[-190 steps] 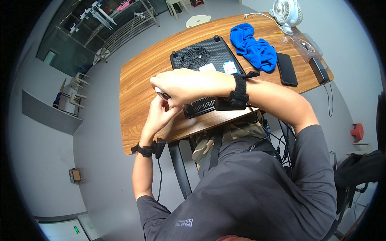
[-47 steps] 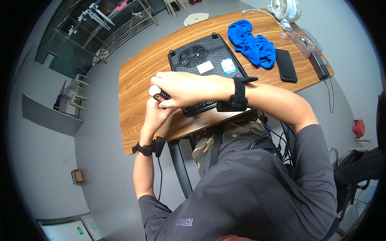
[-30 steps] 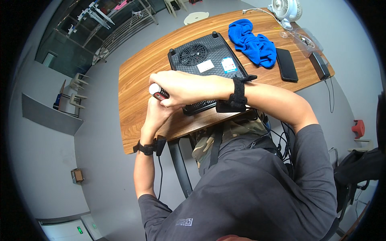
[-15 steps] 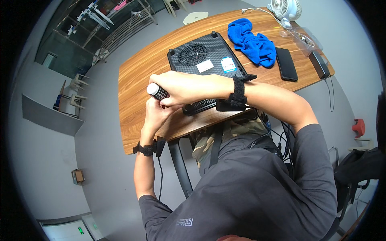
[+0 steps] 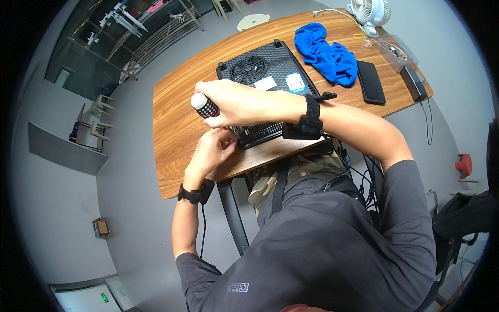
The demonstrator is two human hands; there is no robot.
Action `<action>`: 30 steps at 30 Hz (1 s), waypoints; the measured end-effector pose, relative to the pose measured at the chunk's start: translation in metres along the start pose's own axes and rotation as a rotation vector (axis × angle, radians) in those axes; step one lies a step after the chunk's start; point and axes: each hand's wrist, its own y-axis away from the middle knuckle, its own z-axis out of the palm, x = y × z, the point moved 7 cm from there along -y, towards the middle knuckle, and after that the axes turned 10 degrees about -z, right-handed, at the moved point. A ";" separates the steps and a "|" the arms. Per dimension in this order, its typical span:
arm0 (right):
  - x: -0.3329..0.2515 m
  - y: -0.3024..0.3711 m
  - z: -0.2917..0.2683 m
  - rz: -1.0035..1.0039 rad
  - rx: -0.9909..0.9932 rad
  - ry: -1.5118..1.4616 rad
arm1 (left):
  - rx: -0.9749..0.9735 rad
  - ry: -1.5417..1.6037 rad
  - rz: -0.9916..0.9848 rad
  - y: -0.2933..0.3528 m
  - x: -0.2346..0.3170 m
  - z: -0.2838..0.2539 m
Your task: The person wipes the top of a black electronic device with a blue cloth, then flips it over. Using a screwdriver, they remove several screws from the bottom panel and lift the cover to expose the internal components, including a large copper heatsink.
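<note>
A black induction cooker (image 5: 280,65) lies bottom up on the table, its round fan grille and two stickers showing. My right hand (image 5: 234,104) reaches across it, closed around a thick screwdriver (image 5: 207,106) with a dotted black grip and a white end. The tool's shaft is hidden beneath the hand. Below it, my left hand (image 5: 212,151) is closed, thumb and fingers bent together by the cooker's near left corner. Whatever those fingertips pinch is too small or covered to make out.
A crumpled blue cloth (image 5: 327,57) and a black phone (image 5: 370,83) lie right of the cooker. Farther right are a black power adapter (image 5: 413,84), a clear plastic box (image 5: 392,54) and a white fan (image 5: 370,15). The wooden table's (image 5: 176,104) near edge runs by my left forearm.
My left hand has shifted right and away from the right hand, toward the cooker's near corner. The right hand, still around the screwdriver, has risen slightly in the picture.
</note>
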 end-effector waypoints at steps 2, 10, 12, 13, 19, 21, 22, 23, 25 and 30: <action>0.000 0.001 -0.004 -0.003 0.014 0.035 | -0.003 -0.043 0.046 0.003 0.011 0.003; 0.004 0.003 -0.009 -0.003 0.065 0.088 | 0.148 -0.356 0.391 0.012 0.033 0.013; 0.003 0.004 -0.009 0.008 0.060 0.088 | 0.178 -0.367 0.390 0.013 0.032 0.014; 0.002 0.004 -0.010 0.018 0.060 0.094 | 0.191 -0.370 0.396 0.014 0.033 0.013; 0.005 0.005 -0.010 0.017 0.099 0.104 | 0.238 -0.389 0.405 0.014 0.032 0.012; 0.005 0.005 -0.010 0.016 0.103 0.092 | 0.244 -0.404 0.404 0.015 0.032 0.013; 0.005 0.005 -0.010 0.017 0.103 0.087 | 0.245 -0.410 0.406 0.016 0.033 0.013; 0.005 0.005 -0.010 0.018 0.103 0.082 | 0.252 -0.429 0.413 0.017 0.033 0.014; 0.005 0.005 -0.010 -0.008 0.109 0.091 | 0.264 -0.466 0.428 0.019 0.034 0.016; 0.005 0.007 -0.011 0.004 0.109 0.084 | 0.249 -0.558 0.473 0.021 0.032 0.025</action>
